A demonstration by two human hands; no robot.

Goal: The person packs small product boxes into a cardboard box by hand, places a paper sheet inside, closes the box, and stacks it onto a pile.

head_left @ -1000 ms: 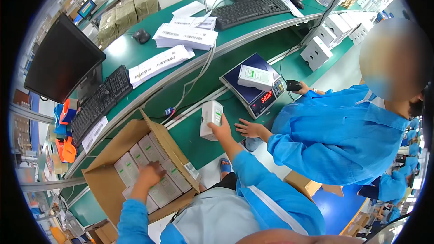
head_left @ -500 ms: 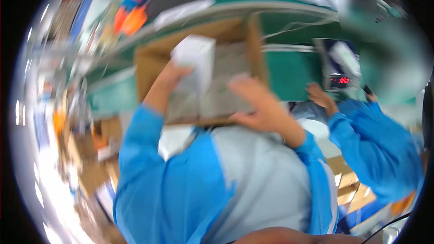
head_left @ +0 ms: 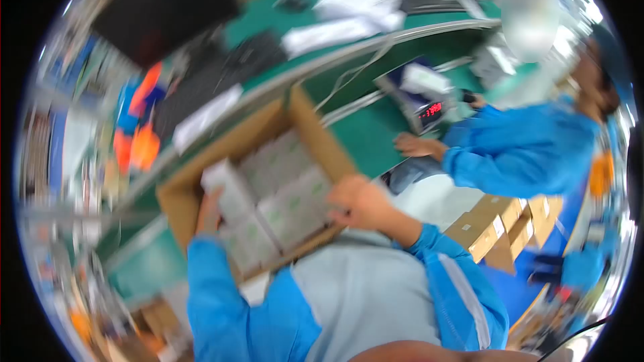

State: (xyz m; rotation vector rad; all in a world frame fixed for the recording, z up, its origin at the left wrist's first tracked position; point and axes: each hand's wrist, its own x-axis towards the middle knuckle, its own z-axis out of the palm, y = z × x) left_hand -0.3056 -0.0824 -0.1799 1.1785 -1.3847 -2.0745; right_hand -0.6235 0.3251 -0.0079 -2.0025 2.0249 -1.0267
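Observation:
A cardboard carton [head_left: 176, 211] sits tilted in view before me, with several small white boxes [head_left: 292, 208] with green print packed inside. My left hand [head_left: 209, 209] is closed on a white box [head_left: 229, 191] at the carton's left side, raised above the other boxes. Over the front right corner of the carton is my right hand [head_left: 365, 206], fingers loosely bent and apart, with nothing seen in it. Motion blurs its fingertips, so contact with the carton wall cannot be made out.
On the green bench, a scale [head_left: 422, 104] with a red display carries a white box. A co-worker [head_left: 516, 141] in blue sits at the right, one hand near it. Cartons [head_left: 496, 224] stand below on the right. A dark monitor [head_left: 164, 10] and papers [head_left: 335, 30] are behind.
The white box in my left hand has gone from upright above the carton down into its left part. My right hand has moved toward the carton's front right corner. The view has turned.

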